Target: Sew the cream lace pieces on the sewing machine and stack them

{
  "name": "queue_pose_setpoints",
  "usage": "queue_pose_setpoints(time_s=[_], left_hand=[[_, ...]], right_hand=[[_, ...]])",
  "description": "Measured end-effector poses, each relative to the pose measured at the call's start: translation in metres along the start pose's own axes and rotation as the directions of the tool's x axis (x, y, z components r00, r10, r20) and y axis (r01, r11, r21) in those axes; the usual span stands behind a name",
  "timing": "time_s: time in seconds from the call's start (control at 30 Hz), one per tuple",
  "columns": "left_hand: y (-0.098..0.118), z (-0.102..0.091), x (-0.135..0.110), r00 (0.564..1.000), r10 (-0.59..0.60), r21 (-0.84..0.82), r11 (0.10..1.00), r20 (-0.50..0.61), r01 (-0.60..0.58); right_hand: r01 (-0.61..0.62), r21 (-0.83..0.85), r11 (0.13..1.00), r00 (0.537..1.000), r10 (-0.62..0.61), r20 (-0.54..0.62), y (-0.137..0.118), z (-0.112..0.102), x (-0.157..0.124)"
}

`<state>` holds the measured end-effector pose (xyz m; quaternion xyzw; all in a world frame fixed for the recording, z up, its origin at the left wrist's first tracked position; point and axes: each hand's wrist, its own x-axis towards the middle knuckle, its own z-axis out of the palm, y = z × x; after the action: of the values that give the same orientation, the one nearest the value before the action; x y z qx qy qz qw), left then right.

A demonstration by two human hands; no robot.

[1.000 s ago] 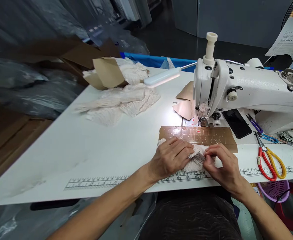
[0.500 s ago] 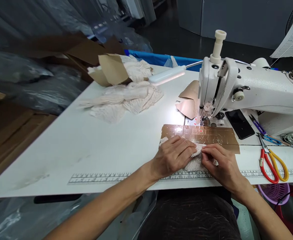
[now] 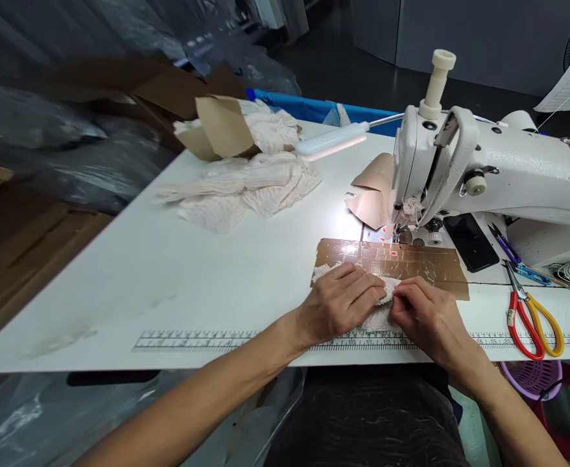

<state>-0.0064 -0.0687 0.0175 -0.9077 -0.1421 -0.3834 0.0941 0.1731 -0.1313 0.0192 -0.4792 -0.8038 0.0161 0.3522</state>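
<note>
Closer together than a second ago, left hand (image 3: 340, 303) and right hand (image 3: 428, 318) hold white lace fabric (image 3: 379, 319) in narrow grips. It partly overlaps the brown strip (image 3: 428, 261).

Lacy cloth (image 3: 378, 319) is off-white, strip (image 3: 430, 263) glossy brown, sewing machine (image 3: 518, 162) and tabletop (image 3: 246, 272) white. Ruler (image 3: 192, 340) carries black graduations. Scissors (image 3: 521, 294) have one red handle loop, one yellow; basket (image 3: 528, 388) is purple.

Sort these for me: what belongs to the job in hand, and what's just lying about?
Seemingly in the work:
pale lacy fabric, under the left hand and pinched by the right hand
sewing machine, close by

Probably just lying about:
black phone
purple basket
red-and-yellow scissors, untouched
</note>
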Motion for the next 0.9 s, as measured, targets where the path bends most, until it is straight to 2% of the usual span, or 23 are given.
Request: queue_pose_setpoints(time_s=[0.07,0.2,0.37,0.63,0.8,0.9], left_hand=[[0.001,0.0,0.001,1.0,-0.019,-0.006,1.0,-0.004,0.019],[0.003,-0.002,0.003,0.999,-0.039,-0.033,0.999,-0.019,0.038],[0.003,-0.002,0.003,1.0,-0.023,-0.021,1.0,-0.016,0.023],[0.004,-0.003,0.005,0.997,-0.06,-0.013,0.998,-0.038,0.06],[0.004,-0.005,0.005,0.997,-0.062,0.003,0.998,-0.037,0.062],[0.003,-0.005,0.005,0.998,-0.062,0.002,0.998,-0.026,0.062]], right_hand=[[-0.014,0.016,1.0,1.0,0.014,-0.026,0.0,-0.001,0.0],[-0.045,0.168,0.985,0.995,0.06,-0.084,-0.002,-0.007,-0.004],[-0.087,0.239,0.967,0.992,0.106,-0.066,0.0,-0.006,-0.013],[-0.157,0.377,0.913,0.982,0.183,-0.035,0.0,-0.004,-0.015],[-0.28,0.543,0.792,0.938,0.346,-0.021,-0.001,0.0,-0.018],[-0.366,0.602,0.71,0.902,0.431,0.041,0.0,0.001,-0.016]])
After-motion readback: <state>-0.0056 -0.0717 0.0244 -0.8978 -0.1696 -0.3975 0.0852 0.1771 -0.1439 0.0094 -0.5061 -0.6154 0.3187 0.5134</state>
